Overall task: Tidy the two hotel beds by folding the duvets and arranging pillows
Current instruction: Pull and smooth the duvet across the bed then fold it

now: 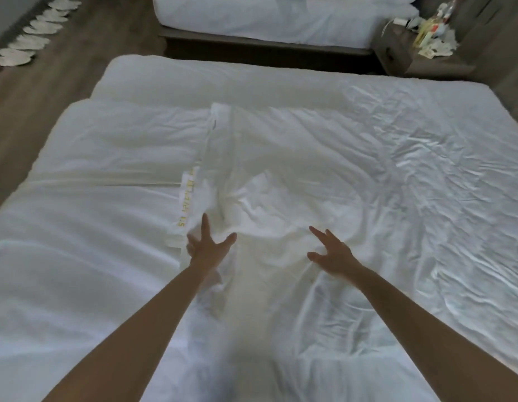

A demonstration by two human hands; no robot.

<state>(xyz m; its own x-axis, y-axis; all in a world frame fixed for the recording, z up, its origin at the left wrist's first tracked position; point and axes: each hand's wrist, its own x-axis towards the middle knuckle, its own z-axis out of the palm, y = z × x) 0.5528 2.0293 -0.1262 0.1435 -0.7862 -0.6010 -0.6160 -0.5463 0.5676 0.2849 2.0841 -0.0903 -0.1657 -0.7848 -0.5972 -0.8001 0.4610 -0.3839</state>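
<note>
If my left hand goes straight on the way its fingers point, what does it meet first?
Probably the white fabric strip with yellow lettering on the rumpled white duvet, just beyond the left hand; depth is unclear.

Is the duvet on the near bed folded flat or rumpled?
Rumpled. The duvet is bunched into creases between the left hand and right hand, with layered edges at left.

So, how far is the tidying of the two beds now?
Done: little; the near duvet lies spread, wrinkled, partly folded over at left. In hand: left hand and right hand, fingers spread, reach over its crumpled middle. Left: finishing this fold, the far bed, and pillows; none clearly visible.
</note>
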